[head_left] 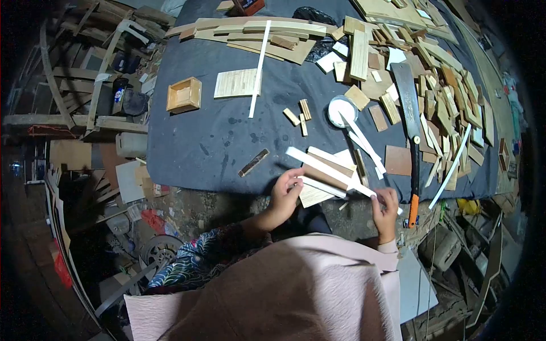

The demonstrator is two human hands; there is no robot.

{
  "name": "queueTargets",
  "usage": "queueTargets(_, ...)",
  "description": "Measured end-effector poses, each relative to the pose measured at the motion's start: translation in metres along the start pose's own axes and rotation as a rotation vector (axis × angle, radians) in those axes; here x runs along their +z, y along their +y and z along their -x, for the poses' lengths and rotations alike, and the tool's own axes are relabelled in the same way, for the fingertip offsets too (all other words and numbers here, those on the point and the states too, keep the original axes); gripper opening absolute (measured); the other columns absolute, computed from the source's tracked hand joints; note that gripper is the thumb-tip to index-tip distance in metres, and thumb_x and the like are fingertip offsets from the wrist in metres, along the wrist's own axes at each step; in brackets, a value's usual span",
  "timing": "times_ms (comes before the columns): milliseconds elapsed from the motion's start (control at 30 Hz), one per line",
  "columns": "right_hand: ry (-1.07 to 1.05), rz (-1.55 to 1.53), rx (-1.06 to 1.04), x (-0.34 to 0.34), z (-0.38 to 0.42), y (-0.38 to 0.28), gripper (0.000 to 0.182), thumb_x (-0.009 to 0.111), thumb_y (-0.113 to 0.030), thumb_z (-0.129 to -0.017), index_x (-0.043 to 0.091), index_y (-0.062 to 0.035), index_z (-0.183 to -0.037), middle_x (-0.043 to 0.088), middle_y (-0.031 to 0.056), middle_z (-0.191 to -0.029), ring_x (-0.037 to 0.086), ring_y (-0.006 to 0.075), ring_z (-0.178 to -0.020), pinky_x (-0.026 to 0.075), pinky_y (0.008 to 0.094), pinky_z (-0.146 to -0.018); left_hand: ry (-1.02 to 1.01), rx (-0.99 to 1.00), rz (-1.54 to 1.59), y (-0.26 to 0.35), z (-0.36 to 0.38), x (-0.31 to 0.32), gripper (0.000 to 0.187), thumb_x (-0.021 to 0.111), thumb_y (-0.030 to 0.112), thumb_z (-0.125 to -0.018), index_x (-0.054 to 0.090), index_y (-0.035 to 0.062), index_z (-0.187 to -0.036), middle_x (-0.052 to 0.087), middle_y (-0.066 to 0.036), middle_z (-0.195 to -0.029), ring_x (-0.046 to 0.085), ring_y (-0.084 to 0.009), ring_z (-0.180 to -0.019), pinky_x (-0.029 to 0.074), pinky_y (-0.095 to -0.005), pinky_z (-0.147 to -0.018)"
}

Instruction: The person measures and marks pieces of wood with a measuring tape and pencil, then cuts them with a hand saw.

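My right hand [387,209] is closed on the near right end of a pale wooden strip [327,169], which slants up to the left. At its left, my left hand [286,192] has thumb and fingers pinched on the end of a shorter white-edged strip [323,187]. Beneath these lie a light wooden panel [311,196] and more flat pieces at the table's front edge. A round tub of white paste [338,103] stands beyond, with a white-coated stick [364,145] leading from it. A small dark-faced wooden block [253,162] lies left of my left hand.
A handsaw [405,102] with a black and orange handle lies to the right, overhanging the front edge. Wood offcuts [441,108] are heaped behind it. A small wooden box [183,95], a slatted board [236,83] and a long thin strip [260,68] lie on the dark cloth [216,139].
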State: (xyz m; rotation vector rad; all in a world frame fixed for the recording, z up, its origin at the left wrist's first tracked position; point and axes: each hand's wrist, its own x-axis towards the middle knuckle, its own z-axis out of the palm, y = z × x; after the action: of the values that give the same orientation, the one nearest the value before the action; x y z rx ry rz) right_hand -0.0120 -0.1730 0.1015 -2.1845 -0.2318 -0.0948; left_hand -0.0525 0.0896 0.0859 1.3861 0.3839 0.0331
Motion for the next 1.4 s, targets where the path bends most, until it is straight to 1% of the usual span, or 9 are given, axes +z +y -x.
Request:
queueTargets(167, -0.012, 0.044, 0.092, -0.006, 0.013, 0.053, 0.009, 0.062, -0.006, -0.068, 0.058, -0.0031, -0.076, 0.048, 0.0089, -0.069, 0.049, 0.0203, -0.057, 0.038, 0.0294, -0.053, 0.087, -0.133, -0.177, -0.021, -0.039, -0.018, 0.033, 0.052, 0.009, -0.079, 0.044, -0.0031, -0.109, 0.054, -0.011, -0.098, 0.053, -0.0144, -0.086, 0.042, -0.0253, -0.076)
queueTargets(233, -0.042, 0.084, 0.097, -0.002, 0.003, 0.064, 0.010, 0.063, -0.009, -0.067, 0.059, -0.0043, -0.076, 0.048, 0.0084, -0.066, 0.048, 0.0213, -0.055, 0.036, 0.0310, -0.052, 0.130, -0.049, -0.480, -0.036, -0.063, -0.019, 0.037, 0.058, 0.014, -0.076, 0.047, -0.0020, -0.108, 0.056, -0.012, -0.095, 0.054, -0.0152, -0.086, 0.043, -0.0254, -0.074)
queueTargets(400, -0.055, 0.193, 0.052, 0.001, -0.013, 0.078, 0.011, 0.063, -0.014, -0.068, 0.061, -0.0056, -0.074, 0.049, 0.0083, -0.067, 0.049, 0.0237, -0.057, 0.035, 0.0321, -0.057, 0.064, -0.142, -0.444, -0.056, -0.088, -0.012, 0.037, 0.062, 0.016, -0.073, 0.052, -0.0013, -0.104, 0.057, -0.013, -0.094, 0.055, -0.0156, -0.084, 0.044, -0.0248, -0.072)
queueTargets(567, -0.089, 0.147, 0.084, -0.001, -0.022, 0.082, 0.011, 0.063, -0.013, -0.067, 0.061, -0.0052, -0.074, 0.049, 0.0097, -0.065, 0.051, 0.0241, -0.054, 0.038, 0.0331, -0.051, 0.079, -0.195, -0.459, -0.054, -0.096, 0.003, 0.033, 0.062, 0.014, -0.072, 0.055, -0.0007, -0.101, 0.058, -0.011, -0.091, 0.056, -0.0145, -0.080, 0.045, -0.0237, -0.069)
queueTargets(767, -0.068, 0.135, 0.050, 0.001, -0.027, 0.090, 0.011, 0.063, -0.014, -0.066, 0.062, -0.0054, -0.073, 0.050, 0.0101, -0.065, 0.053, 0.0245, -0.054, 0.040, 0.0323, -0.050, 0.139, -0.076, -0.345, -0.056, -0.094, 0.010, 0.023, 0.060, 0.010, -0.073, 0.059, -0.0011, -0.092, 0.061, -0.008, -0.079, 0.056, -0.0111, -0.070, 0.044, -0.0219, -0.063)
queueTargets(1133, -0.081, 0.168, -0.027, 0.005, -0.034, 0.097, 0.010, 0.061, -0.009, -0.068, 0.060, -0.0003, -0.073, 0.050, 0.0110, -0.069, 0.054, 0.0214, -0.061, 0.040, 0.0267, -0.053, 0.197, -0.044, -0.502, -0.071, -0.101, 0.007, 0.021, 0.061, 0.015, -0.073, 0.061, -0.0013, -0.085, 0.062, -0.008, -0.076, 0.057, -0.0114, -0.066, 0.044, -0.0223, -0.061)
queueTargets(1233, -0.097, 0.088, 0.063, 0.005, -0.034, 0.092, 0.010, 0.061, -0.008, -0.068, 0.059, 0.0001, -0.073, 0.050, 0.0111, -0.068, 0.053, 0.0217, -0.061, 0.040, 0.0270, -0.052, 0.182, -0.050, -0.526, -0.063, -0.101, 0.009, 0.020, 0.062, 0.016, -0.073, 0.061, -0.0014, -0.083, 0.062, -0.007, -0.074, 0.056, -0.0112, -0.064, 0.044, -0.0222, -0.060)
queueTargets(1367, -0.063, 0.150, -0.025, 0.006, -0.033, 0.093, 0.008, 0.061, -0.008, -0.068, 0.059, -0.0005, -0.071, 0.050, 0.0113, -0.068, 0.051, 0.0222, -0.056, 0.039, 0.0271, -0.049, 0.177, -0.077, -0.535, -0.045, -0.097, 0.015, 0.018, 0.062, 0.015, -0.072, 0.062, -0.0015, -0.080, 0.061, -0.007, -0.071, 0.056, -0.0107, -0.062, 0.044, -0.0220, -0.058)
queueTargets(1400, -0.118, 0.184, 0.053, 0.005, -0.033, 0.091, 0.014, 0.061, -0.014, -0.067, 0.060, -0.0033, -0.075, 0.051, 0.0099, -0.071, 0.052, 0.0225, -0.063, 0.038, 0.0305, -0.058, 0.175, -0.077, -0.536, -0.048, -0.098, 0.014, 0.018, 0.062, 0.015, -0.072, 0.062, -0.0015, -0.080, 0.061, -0.007, -0.071, 0.056, -0.0107, -0.062, 0.044, -0.0220, -0.058)
